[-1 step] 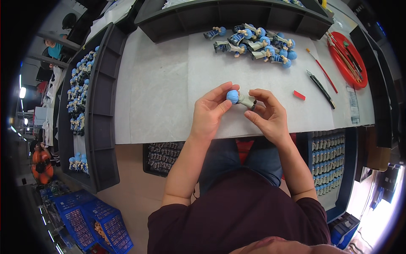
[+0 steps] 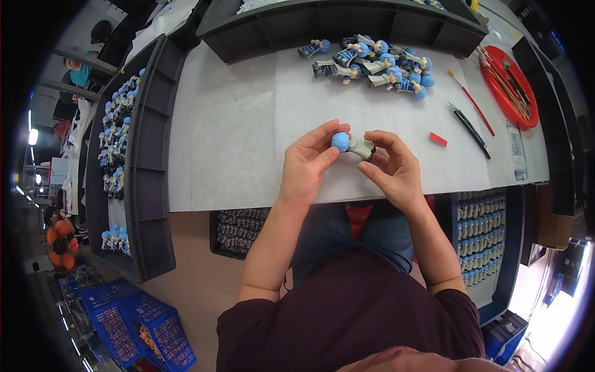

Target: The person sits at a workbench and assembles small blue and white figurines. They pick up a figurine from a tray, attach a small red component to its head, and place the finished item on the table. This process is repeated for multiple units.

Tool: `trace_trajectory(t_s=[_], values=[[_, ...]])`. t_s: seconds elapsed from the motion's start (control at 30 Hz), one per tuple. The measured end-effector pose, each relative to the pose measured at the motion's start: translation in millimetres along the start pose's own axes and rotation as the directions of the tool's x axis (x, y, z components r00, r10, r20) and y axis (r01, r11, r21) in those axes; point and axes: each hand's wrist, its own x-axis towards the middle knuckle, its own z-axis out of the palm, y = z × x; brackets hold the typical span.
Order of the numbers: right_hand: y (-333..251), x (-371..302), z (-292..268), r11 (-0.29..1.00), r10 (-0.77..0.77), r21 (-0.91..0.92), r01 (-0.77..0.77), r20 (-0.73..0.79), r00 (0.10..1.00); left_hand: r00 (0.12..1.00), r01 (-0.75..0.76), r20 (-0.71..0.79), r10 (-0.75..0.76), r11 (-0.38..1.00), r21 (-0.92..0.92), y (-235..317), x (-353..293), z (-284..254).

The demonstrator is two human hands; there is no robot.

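A small figurine (image 2: 359, 147) with blue hair and a pale grey-green coat lies sideways between my hands, above the near part of the white-covered table. My left hand (image 2: 312, 155) pinches its blue head between thumb and fingers. At the other end, my right hand (image 2: 395, 166) has its curled fingers and thumb around the dark feet. The figurine's face is turned away from view. Farther back lies a loose pile of similar figurines (image 2: 385, 67), some with blue backs showing.
Right of my hands are a red block (image 2: 439, 139), a black pen-like tool (image 2: 471, 131), a thin red brush (image 2: 474, 105) and a red tray (image 2: 532, 118) of brushes. Dark crates (image 2: 149, 161) stand left and behind (image 2: 297, 32). A crate of figurine rows (image 2: 480, 239) sits lower right.
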Motion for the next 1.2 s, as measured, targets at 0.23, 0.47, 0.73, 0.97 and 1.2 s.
trace_trajectory(t_s=[0.23,0.47,0.73,0.97,1.2], values=[[1,-1,0,1.0,0.009,0.03,-0.009,-0.005,1.0,0.999,-0.026,0.034,0.026,1.0,0.007,-1,0,-1],[4,-2,3,0.999,-0.009,0.05,0.009,-0.015,1.0,0.999,-0.039,0.033,0.038,0.999,0.027,3,-4,2],[-5,-1,-3,0.968,-0.066,-0.244,0.055,-0.036,0.997,0.977,-0.159,0.153,0.148,0.985,0.065,-4,-3,-1],[-5,-44,-54,0.797,-0.529,-0.437,0.417,-0.172,0.831,0.958,-0.189,0.264,0.112,0.939,0.288,-10,-9,8],[-20,-222,-211,0.78,-0.409,-0.56,-0.279,-0.794,0.449,0.987,-0.149,0.135,0.091,0.833,0.532,-11,-9,3]])
